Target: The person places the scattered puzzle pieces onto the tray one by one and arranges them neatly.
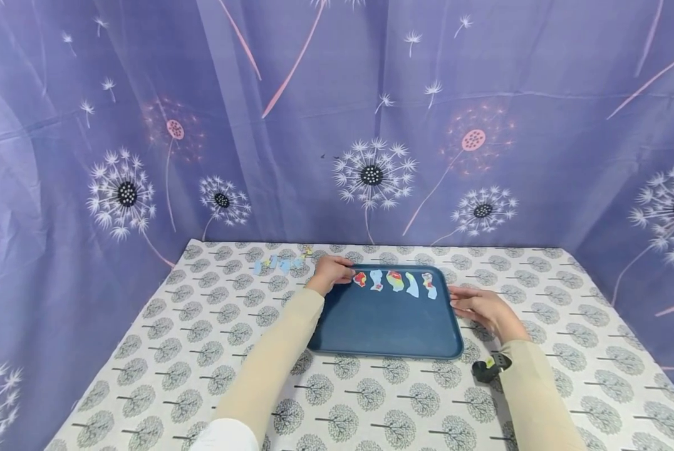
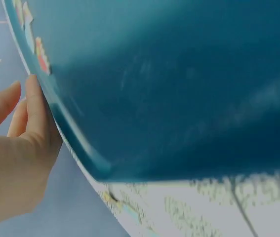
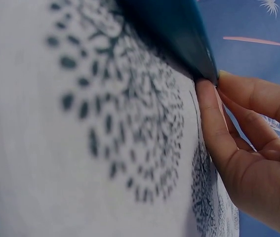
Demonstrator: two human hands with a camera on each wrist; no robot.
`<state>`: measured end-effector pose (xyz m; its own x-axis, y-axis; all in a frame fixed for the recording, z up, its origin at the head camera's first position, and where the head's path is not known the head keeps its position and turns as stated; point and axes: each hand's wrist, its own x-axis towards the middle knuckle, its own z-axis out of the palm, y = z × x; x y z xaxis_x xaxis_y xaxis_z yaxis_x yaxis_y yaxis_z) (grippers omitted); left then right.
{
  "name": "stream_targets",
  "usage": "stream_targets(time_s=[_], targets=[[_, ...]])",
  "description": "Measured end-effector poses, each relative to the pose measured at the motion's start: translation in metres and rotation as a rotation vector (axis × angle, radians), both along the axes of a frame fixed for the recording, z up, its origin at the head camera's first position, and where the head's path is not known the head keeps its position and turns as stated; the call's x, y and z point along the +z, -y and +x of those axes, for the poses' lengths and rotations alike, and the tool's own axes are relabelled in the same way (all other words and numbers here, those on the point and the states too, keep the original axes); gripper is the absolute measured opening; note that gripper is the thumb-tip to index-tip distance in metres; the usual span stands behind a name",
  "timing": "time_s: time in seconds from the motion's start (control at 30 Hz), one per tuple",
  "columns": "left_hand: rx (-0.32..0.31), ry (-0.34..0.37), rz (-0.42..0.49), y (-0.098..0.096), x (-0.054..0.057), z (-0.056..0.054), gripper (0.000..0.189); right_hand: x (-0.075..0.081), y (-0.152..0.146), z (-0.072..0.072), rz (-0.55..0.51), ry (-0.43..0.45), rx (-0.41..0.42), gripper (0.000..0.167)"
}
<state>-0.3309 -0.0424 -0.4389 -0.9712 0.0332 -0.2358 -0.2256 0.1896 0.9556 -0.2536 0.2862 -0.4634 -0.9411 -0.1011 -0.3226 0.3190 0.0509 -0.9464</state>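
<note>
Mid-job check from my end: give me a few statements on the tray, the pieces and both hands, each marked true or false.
1. The tray lies on the tree-print cloth. True.
2. Only three pieces lie on the tray. False: five pieces lie in a row along its far side.
3. The left hand is at the tray's far left corner. True.
4. The right hand touches the tray's right edge. True.
5. All the pieces are on the tray. False: more pieces lie left of it.
</note>
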Motion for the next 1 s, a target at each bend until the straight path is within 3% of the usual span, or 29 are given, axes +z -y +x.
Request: stream_targets(time_s=[0.23,0.43,0.73,0.87,1.0], targets=[[-0.005,-0.053,0.033,0.018,0.008,-0.012,0.035,0.001,-0.002,0.000,-0.019,-0.007,-0.007,0.064],[-0.010,-0.114,0.022,0.048,0.012,-0.016,0.037,0.000,-0.001,0.000,-0.020,-0.011,0.002,0.063],[0.151,-0.190,-0.045,0.091,0.002,-0.021,0.033,-0.002,-0.001,0.000,0.018,-0.019,0.007,0.062],[0.226,-0.151,-0.043,0.099,-0.004,-0.019,0.034,-0.001,-0.001,0.000,0.017,-0.015,0.005,0.062],[0.230,-0.118,-0.095,0.103,-0.007,-0.019,0.036,-0.001,0.000,0.000,0.026,-0.019,0.021,0.062]])
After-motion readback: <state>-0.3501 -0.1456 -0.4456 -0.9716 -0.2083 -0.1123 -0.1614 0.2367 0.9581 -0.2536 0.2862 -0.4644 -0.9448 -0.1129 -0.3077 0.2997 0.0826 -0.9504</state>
